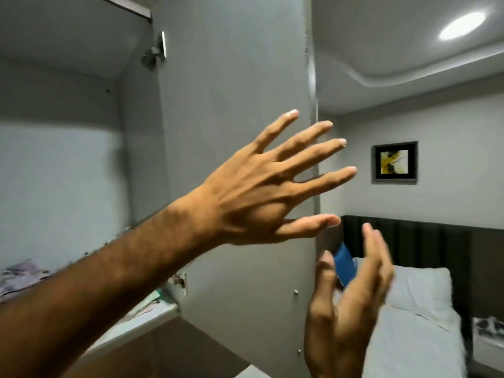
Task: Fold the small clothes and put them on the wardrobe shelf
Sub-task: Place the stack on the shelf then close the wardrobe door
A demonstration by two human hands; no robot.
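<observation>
Grey wardrobe door point(234, 132) stands edge-on behind my spread, empty left hand point(256, 192), pale folded clothes point(23, 276) lie on the shelf point(141, 320) beneath my forearm, and my blurred right hand point(351, 304) cups loosely, empty.
</observation>
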